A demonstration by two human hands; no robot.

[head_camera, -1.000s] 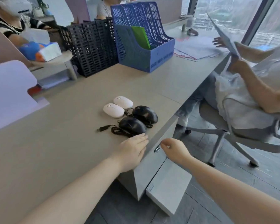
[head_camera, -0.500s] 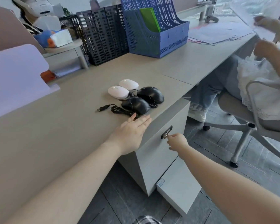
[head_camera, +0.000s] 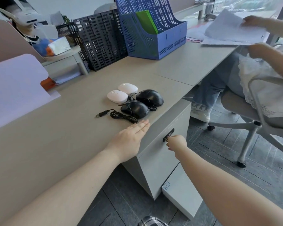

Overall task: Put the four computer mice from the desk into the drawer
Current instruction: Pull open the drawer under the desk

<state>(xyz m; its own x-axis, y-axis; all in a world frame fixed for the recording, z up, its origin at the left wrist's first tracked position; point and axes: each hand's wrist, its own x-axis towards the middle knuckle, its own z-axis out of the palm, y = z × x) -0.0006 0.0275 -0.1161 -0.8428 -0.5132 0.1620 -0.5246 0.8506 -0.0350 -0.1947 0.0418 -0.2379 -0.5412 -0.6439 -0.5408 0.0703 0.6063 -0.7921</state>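
Note:
Two white mice (head_camera: 117, 96) (head_camera: 127, 88) and two black wired mice (head_camera: 135, 108) (head_camera: 149, 97) lie in a cluster near the desk's front edge. A coiled black cable with a USB plug (head_camera: 114, 114) trails left from the near black mouse. My left hand (head_camera: 131, 137) rests flat on the desk (head_camera: 47, 144), fingers together, just short of the cable. My right hand (head_camera: 176, 142) is pinched on the black lock handle (head_camera: 169, 134) of the grey drawer front (head_camera: 160, 157) under the desk. The drawer is closed.
A black mesh file rack (head_camera: 100, 39) and a blue file rack (head_camera: 152, 30) stand at the back of the desk. A seated person on a grey swivel chair (head_camera: 255, 111) handles papers (head_camera: 227, 28) at right. Another person sits at far left. A lilac divider (head_camera: 15, 88) stands left.
My view has dropped and shifted closer to the desk. My right hand moved up to the lock handle and closed on it. My left hand stayed flat on the desk.

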